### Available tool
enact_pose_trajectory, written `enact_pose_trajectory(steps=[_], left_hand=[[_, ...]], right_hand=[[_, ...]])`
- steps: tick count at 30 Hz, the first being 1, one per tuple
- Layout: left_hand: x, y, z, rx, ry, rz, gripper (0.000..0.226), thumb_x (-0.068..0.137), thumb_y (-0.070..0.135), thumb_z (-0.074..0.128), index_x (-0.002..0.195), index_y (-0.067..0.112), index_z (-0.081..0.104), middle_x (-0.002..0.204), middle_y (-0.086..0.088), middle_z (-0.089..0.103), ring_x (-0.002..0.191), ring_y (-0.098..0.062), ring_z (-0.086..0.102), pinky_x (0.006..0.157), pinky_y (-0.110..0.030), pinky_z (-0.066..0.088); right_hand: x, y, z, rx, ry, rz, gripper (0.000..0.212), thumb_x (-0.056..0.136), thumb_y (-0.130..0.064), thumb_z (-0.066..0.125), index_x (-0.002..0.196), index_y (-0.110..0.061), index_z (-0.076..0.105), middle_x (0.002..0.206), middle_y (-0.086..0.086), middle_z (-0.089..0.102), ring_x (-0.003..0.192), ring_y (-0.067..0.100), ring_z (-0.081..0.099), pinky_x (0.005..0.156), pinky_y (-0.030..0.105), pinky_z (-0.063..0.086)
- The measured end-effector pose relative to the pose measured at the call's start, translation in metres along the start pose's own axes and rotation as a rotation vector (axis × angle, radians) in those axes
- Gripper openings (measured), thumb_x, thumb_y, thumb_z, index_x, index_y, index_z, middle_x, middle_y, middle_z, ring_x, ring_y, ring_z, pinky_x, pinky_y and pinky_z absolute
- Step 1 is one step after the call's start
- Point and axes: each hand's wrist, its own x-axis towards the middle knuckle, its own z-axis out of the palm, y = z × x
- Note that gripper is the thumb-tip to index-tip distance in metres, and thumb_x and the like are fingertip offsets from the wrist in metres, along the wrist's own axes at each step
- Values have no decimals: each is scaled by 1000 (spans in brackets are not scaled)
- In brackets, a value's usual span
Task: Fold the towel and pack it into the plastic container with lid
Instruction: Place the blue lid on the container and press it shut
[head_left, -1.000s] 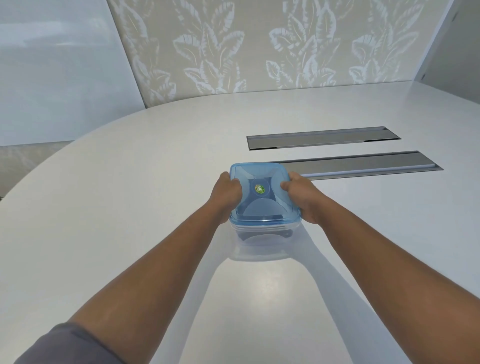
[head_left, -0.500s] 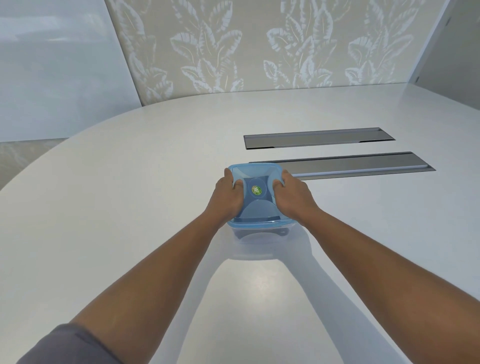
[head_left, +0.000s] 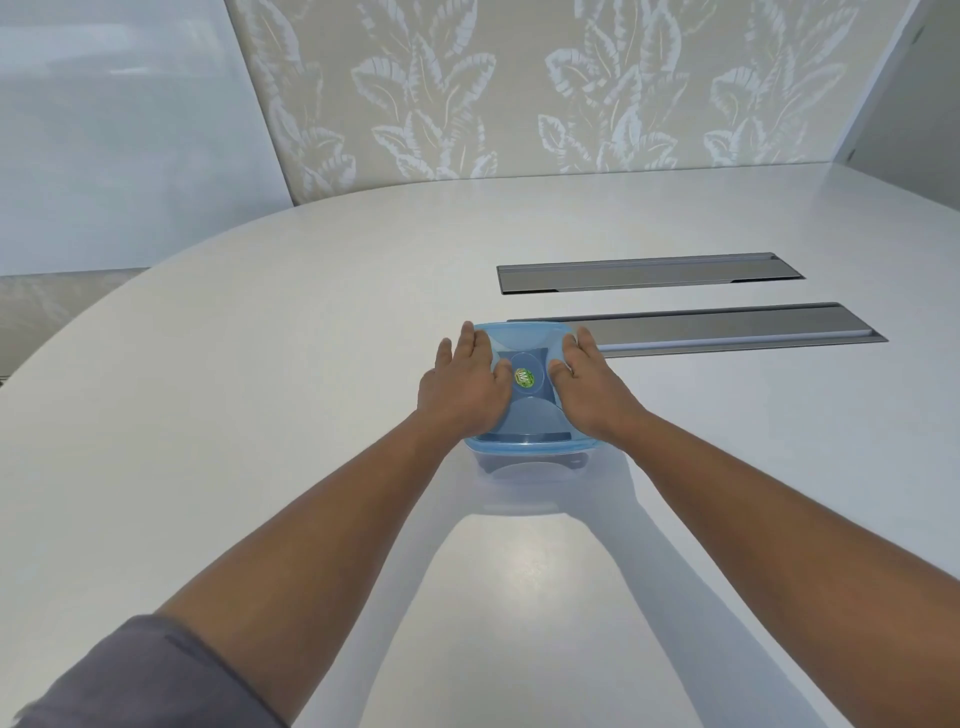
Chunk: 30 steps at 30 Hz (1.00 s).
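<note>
a: where's the plastic container (head_left: 530, 462) rn?

b: on the white tabletop (head_left: 260, 415), mid-frame, just in front of the nearer of two grey metal slots (head_left: 727, 327) set into the surface. its far edge overlaps the near slot's left end in this view.

a: lid?

b: blue lid (head_left: 527, 415) sits on top, w/ a round green sticker (head_left: 524, 378) near the centre. clear walls below the lid, something dark shows thru the front wall, can't tell what it is.

a: hands?

b: both flat on the lid. left hand (head_left: 465, 387) covers the lid's left side, fingers (head_left: 470, 343) stretched fwd and relaxed, not clenched, thumb pointing in toward the sticker. right hand (head_left: 589, 384) mirrors it on the right side, fingers straight, tips at the far right corner. neither is grasping anything, palms just pressing or resting on top.

a: towel?

b: can't make it out as such.

a: anything else?

b: grey sleeve (head_left: 130, 675) on the left arm, bottom left corner. leaf-pattern wall panel (head_left: 519, 88) behind the tabletop, plain pale panel (head_left: 119, 130) to its left.
</note>
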Motion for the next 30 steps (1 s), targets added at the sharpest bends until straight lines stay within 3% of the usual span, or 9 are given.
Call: enact_pose_trajectory(steps=[3,6,8,10,11,14,17,23,30], left_hand=[[2,0,-1,155,-5,53,67,105,52,19,164,25,3,173,-2,-4,157,-30,-11,126,-51,8],[10,4,-5,265,12,136,71,102,52,22,161,13,20,172,-7,6,158,-27,-8,127,-47,3],[16,8,-10,259,22,168,65,100,48,28,150,7,37,165,-12,28,154,-28,17,123,-44,17],[21,12,-11,188,66,170,48,99,41,35,130,7,49,142,-11,52,133,-28,42,108,-40,35],[23,12,-10,154,84,168,44,100,39,36,128,7,50,136,-9,54,127,-27,44,103,-40,37],[26,7,-1,131,50,162,56,106,44,28,154,16,34,161,-9,34,148,-30,26,119,-44,26],[26,4,2,192,-2,183,58,107,45,16,164,33,9,172,-2,-4,158,-30,-9,126,-49,1],[51,-9,12,157,-32,234,81,86,59,-2,161,35,20,171,2,17,158,-26,3,126,-50,9],[44,-5,6,-34,0,153,64,100,56,27,159,32,32,170,1,21,157,-22,5,128,-39,3]], right_hand=[[5,-5,-5,-136,-30,-32,62,108,-34,28,160,-4,14,172,6,-1,152,26,24,113,41,33],[13,-11,-13,-253,5,-22,53,101,-38,34,144,-7,37,156,8,33,123,32,49,91,44,44],[17,-16,-14,-283,22,-22,52,99,-40,34,143,-12,37,146,8,39,115,33,53,86,44,45],[19,-17,-10,-268,-5,-25,61,101,-43,30,158,-23,21,158,8,25,130,35,46,98,49,45],[20,-16,-7,-259,-14,-22,65,101,-45,28,162,-27,13,165,5,15,140,34,37,105,52,42],[22,-13,-5,-300,-22,-33,67,103,-50,24,163,-27,6,172,-1,-4,157,28,3,120,57,24],[23,-14,-5,-353,-25,-48,68,103,-48,22,164,-22,7,173,0,-3,158,27,-1,122,55,18],[29,-12,-6,-191,-53,-27,71,102,-49,31,163,-20,13,172,-3,-2,155,27,20,117,48,29],[29,-9,-4,-30,-25,-48,69,105,-45,35,163,-16,13,172,-2,-1,155,22,18,119,43,25]])
